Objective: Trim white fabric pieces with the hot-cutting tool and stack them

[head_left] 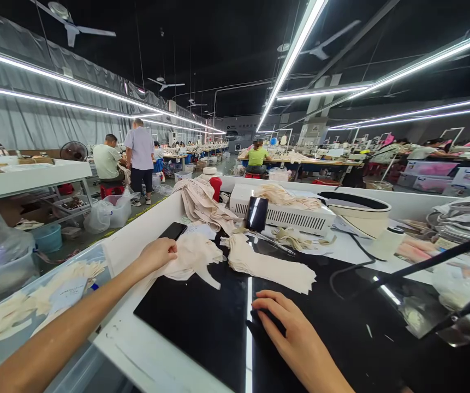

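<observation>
My left hand is closed, its curled fingers at the left edge of a loose pile of cream fabric pieces. The fingertips pinch the fabric there, though how many layers they hold is hidden. Low over the glossy black panel, my right hand has its fingers bent and apart, with nothing in them. Just beyond it lies a neat stack of cream fabric pieces, fanned at the right end. A dark phone rests behind my left hand.
At the back stands a white vented box with fabric on top, behind an upright dark phone-like device. A red thread cone and a round cream container flank it. Black cables cross the right side. Co-workers are farther off.
</observation>
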`<state>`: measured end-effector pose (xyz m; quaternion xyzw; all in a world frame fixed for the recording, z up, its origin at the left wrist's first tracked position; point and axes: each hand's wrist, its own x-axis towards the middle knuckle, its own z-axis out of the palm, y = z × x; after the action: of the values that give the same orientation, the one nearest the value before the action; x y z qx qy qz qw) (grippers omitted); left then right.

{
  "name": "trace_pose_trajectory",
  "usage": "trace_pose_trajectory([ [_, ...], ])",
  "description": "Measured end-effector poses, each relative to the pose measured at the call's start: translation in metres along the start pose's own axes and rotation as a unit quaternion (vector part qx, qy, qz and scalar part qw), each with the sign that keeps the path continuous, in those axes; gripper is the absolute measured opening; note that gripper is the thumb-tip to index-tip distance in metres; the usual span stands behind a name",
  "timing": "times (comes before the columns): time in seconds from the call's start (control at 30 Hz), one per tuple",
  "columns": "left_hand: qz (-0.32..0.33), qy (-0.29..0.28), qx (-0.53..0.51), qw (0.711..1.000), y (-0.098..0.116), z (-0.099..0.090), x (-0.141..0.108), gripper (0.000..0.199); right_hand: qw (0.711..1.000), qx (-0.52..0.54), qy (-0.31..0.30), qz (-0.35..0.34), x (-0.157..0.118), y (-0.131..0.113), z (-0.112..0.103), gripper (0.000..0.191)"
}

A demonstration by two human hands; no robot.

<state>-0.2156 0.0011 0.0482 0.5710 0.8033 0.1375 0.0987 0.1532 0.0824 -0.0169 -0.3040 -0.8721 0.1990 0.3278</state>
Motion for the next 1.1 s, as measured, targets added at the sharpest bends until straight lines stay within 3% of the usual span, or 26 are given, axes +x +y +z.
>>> trace_pose_trajectory([
  [0.13,0.005,0.016,-0.019,1.000,-0.002,-0.001,-0.004,0.033,1.000,0.012,-0.020,0.010,-0.002,-0.010,0.004,0.029],
  [0.27,0.025,0.052,-0.060,0.997,-0.003,-0.006,-0.010,0.011,0.999,0.033,-0.025,0.017,-0.005,-0.018,0.003,0.028],
  [0.47,0.077,0.058,-0.182,0.978,0.012,-0.019,-0.019,0.013,0.990,0.123,-0.028,0.055,-0.006,-0.035,0.004,0.024],
  [0.6,0.118,-0.018,-0.269,0.956,0.041,-0.021,-0.036,0.026,0.949,0.266,-0.047,0.164,-0.007,-0.051,0.012,0.035],
  [0.73,0.149,-0.106,-0.326,0.927,0.073,-0.014,-0.055,0.036,0.851,0.447,-0.026,0.276,-0.012,-0.073,0.018,0.066],
  [0.9,0.152,-0.182,-0.365,0.900,0.098,0.005,-0.063,0.044,0.790,0.528,-0.032,0.309,-0.018,-0.083,0.012,0.059],
  [1.1,-0.016,-0.288,-0.483,0.827,0.111,0.043,-0.070,0.079,0.779,0.547,-0.024,0.306,-0.028,-0.079,-0.010,0.051],
])
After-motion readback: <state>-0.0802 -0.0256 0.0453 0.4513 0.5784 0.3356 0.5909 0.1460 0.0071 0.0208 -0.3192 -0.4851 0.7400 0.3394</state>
